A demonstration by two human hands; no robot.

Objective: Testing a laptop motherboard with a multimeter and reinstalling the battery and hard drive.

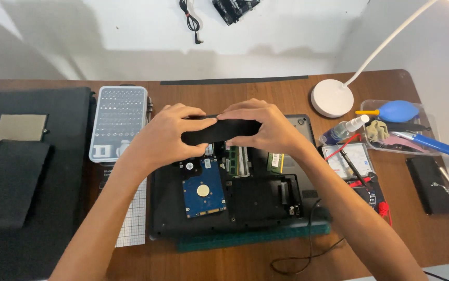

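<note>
An opened black laptop (266,203) lies upside down on the wooden desk, its blue hard drive (203,190) and green memory sticks (238,160) exposed. Above it both hands hold a flat black cover panel (215,131). My left hand (164,138) grips the panel's left end with thumb and fingers. My right hand (266,127) wraps over its right end. The panel hovers over the laptop's far half, hiding part of the board beneath.
A clear case of screwdriver bits (117,122) stands left of the laptop, beside a black mat (32,171). Right are a white lamp base (332,97), a multimeter with red and black leads (362,177), a tray with a blue blower (399,111), a black phone-like slab (429,184).
</note>
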